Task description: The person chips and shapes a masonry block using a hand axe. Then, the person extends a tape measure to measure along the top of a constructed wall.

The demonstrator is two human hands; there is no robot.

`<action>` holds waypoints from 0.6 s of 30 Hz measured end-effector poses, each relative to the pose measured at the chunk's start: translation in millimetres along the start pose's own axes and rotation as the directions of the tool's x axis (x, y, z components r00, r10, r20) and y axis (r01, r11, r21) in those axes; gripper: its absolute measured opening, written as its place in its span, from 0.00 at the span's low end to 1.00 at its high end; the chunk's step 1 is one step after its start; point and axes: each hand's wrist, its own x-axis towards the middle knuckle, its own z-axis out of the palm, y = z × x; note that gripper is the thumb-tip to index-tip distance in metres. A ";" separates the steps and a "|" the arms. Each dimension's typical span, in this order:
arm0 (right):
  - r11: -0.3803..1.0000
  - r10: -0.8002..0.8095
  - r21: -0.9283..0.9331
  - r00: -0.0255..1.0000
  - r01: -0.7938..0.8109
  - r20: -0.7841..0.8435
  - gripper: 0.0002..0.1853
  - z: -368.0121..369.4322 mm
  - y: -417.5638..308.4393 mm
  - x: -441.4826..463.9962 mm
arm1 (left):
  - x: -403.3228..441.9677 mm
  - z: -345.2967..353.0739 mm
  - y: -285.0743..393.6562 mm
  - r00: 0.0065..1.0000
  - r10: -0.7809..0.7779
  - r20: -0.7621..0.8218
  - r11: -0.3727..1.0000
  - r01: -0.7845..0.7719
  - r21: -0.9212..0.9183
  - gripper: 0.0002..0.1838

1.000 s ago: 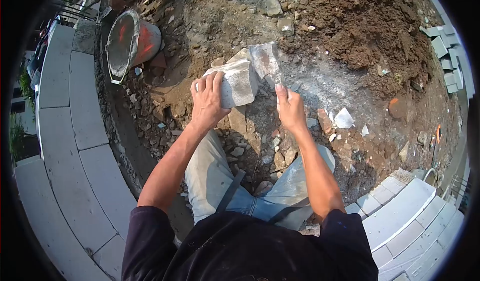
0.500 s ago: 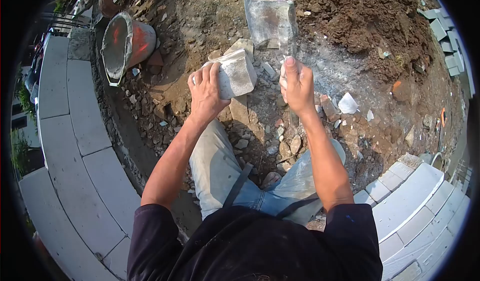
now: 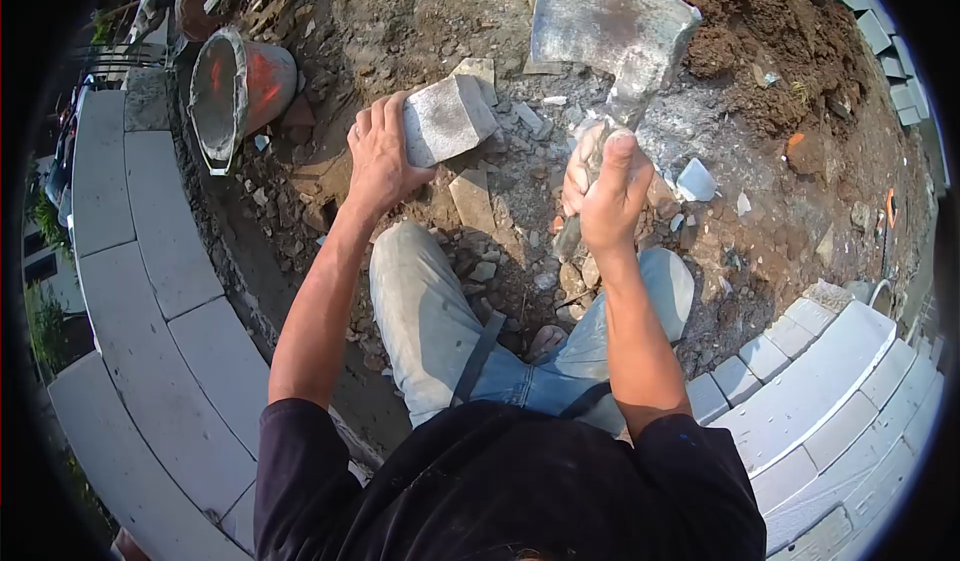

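Note:
My left hand grips the left side of a pale grey piece of block, its fingers over the far edge and the thumb at the near corner. My right hand is closed around the handle of a broad-bladed hatchet. The hatchet's wide, dusty metal head is beyond the hand, up and to the right of the block piece and apart from it. Under the right fist the handle's butt end shows. Whether the block piece rests on the ground is hard to see.
A mortar-stained bucket lies tilted at the left. Pale block walls curve along the left and the lower right. Heaped brown soil is at the back right. Rubble and a white chip litter the ground.
The hatchet has swung up and its head tilted right, away from the block piece. My left hand has shifted slightly left with the block piece, which is turned a little.

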 end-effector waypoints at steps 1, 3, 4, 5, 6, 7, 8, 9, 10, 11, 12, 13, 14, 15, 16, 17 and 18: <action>0.986 -0.156 0.044 0.987 0.158 -0.038 0.32 8.0 -20.0 -2.7 | -0.4 1.5 2.8 1.000 -0.001 0.008 1.000 0.001 0.004 0.55; 0.958 -0.267 0.091 0.961 0.274 -0.078 0.33 9.7 -0.6 -4.1 | -3.2 2.2 8.4 1.000 -0.005 -0.019 1.000 0.005 0.005 0.55; 0.955 -0.274 0.095 0.958 0.282 -0.084 0.33 7.0 30.5 -8.4 | -4.0 2.5 7.7 1.000 0.000 -0.020 1.000 0.000 0.011 0.55; 0.985 -0.129 -0.120 0.990 0.122 -0.054 0.32 2.1 71.6 -14.7 | -5.3 5.8 6.8 0.999 0.002 -0.032 1.000 -0.001 0.025 0.54; 0.781 -0.135 -0.610 0.990 0.137 0.050 0.32 -4.5 107.7 -6.7 | -8.3 10.2 8.4 0.999 0.003 -0.045 0.999 -0.001 0.035 0.54; 0.847 0.151 -0.514 0.989 -0.133 -0.008 0.32 -14.9 111.1 -5.0 | -16.0 12.1 6.6 0.999 0.028 -0.047 0.999 -0.026 0.041 0.55; 0.832 0.406 -0.400 0.913 -0.384 -0.030 0.32 -26.1 104.6 2.7 | -12.9 11.2 8.2 0.997 0.050 -0.054 0.998 -0.048 0.040 0.55; 0.743 0.079 -0.668 0.997 -0.046 0.019 0.32 -32.1 101.4 8.0 | -7.5 11.4 8.1 0.998 0.028 -0.057 0.998 -0.024 0.064 0.55; 0.737 0.086 -0.672 0.996 -0.066 -0.003 0.32 -31.6 82.3 -0.5 | -12.4 13.4 9.9 1.000 -0.003 -0.029 0.997 0.005 0.079 0.55; 0.861 -0.046 -0.507 0.999 0.030 -0.018 0.32 -24.1 46.4 -0.5 | -12.2 11.5 11.8 1.000 0.003 -0.022 0.997 -0.001 0.073 0.56; 0.937 -0.169 -0.317 0.984 0.145 -0.052 0.32 -16.0 14.3 0.6 | -10.3 13.3 13.1 1.000 -0.001 -0.023 0.998 0.003 0.068 0.56; 0.980 -0.151 -0.141 0.985 0.138 -0.084 0.33 -13.1 -8.2 -4.3 | -12.2 13.5 12.5 1.000 0.006 -0.030 0.998 -0.004 0.070 0.56; 0.968 -0.246 0.021 0.961 0.251 -0.128 0.33 -6.6 -18.9 -6.8 | -12.9 12.6 11.9 0.999 0.016 -0.042 0.997 -0.013 0.073 0.56; 0.959 -0.264 0.063 0.954 0.275 -0.143 0.33 -3.2 -7.7 -10.7 | -12.4 11.2 13.4 0.999 0.011 -0.041 0.997 -0.008 0.074 0.55; 0.947 -0.285 0.107 0.946 0.303 -0.155 0.33 -3.6 18.9 -15.7 | -10.4 10.9 12.3 0.999 0.010 -0.052 0.997 -0.006 0.079 0.55; 0.972 -0.219 -0.122 0.962 0.201 -0.162 0.33 -15.3 75.1 -21.8 | -11.0 12.0 10.4 0.999 0.008 -0.045 0.997 -0.005 0.076 0.57; 0.833 -0.061 -0.552 0.998 0.034 -0.030 0.31 -19.8 98.8 -20.0 | -13.6 12.8 9.5 0.999 0.009 -0.034 0.997 -0.006 0.074 0.58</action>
